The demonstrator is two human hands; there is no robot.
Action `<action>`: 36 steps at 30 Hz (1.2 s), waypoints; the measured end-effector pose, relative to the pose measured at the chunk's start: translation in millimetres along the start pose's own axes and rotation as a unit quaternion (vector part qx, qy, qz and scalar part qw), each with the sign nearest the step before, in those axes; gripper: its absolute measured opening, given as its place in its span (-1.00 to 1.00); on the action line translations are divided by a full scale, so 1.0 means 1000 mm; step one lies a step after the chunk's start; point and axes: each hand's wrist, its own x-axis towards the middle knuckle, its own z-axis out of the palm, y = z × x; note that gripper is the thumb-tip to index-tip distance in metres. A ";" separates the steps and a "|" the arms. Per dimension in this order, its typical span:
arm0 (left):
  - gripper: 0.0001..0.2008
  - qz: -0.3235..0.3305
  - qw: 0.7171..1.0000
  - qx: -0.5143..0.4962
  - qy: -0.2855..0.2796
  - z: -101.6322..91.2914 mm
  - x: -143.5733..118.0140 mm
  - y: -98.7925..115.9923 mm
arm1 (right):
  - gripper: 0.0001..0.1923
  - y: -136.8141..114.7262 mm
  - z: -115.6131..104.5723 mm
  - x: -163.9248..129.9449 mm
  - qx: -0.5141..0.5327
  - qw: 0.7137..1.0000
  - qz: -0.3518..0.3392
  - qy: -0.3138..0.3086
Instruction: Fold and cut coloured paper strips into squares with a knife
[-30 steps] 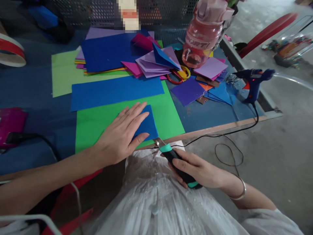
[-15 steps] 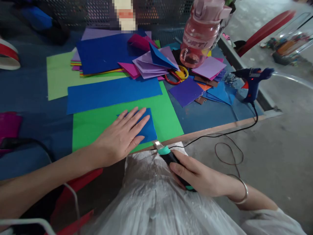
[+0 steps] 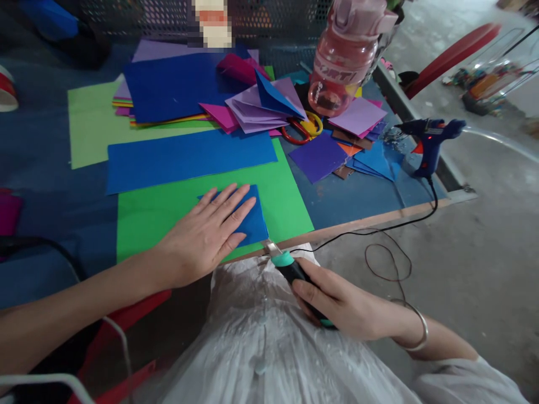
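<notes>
while left hand flattens blue paper — right hand grips cutter.

Small blue paper piece, folded flat, lying on a bright green sheet near the table's front edge, partly covered by the left hand pressed palm-down on it. Utility knife, black handle with teal collar, gripped in the right hand; its short blade points at the blue piece's near corner

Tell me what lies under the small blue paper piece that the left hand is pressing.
The blue paper piece lies on a green sheet on the table. The left hand covers its left part.
</notes>
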 end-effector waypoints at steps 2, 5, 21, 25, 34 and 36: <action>-0.39 0.001 1.000 -0.005 -0.002 -0.001 0.001 0.000 | -0.66 -0.001 0.000 0.002 0.019 1.000 -0.003 -0.014; -0.38 -0.002 1.000 -0.014 -0.010 -0.002 0.002 0.000 | -0.64 -0.001 0.000 0.005 0.031 0.999 -0.007 -0.020; -0.39 0.004 1.000 -0.014 -0.003 0.000 0.001 0.002 | -0.69 -0.007 -0.006 -0.002 -0.020 1.000 0.018 -0.016; -0.38 0.009 1.000 -0.018 0.003 -0.001 0.001 0.002 | -0.71 -0.011 -0.010 0.000 -0.034 0.999 0.019 -0.023; -0.39 0.006 1.000 -0.024 0.004 0.000 0.002 0.004 | -0.68 -0.001 -0.013 -0.007 0.002 1.000 0.019 -0.015; -0.39 0.011 1.000 -0.021 0.010 0.000 0.001 0.004 | -0.69 -0.002 -0.013 -0.008 -0.005 1.000 0.015 -0.013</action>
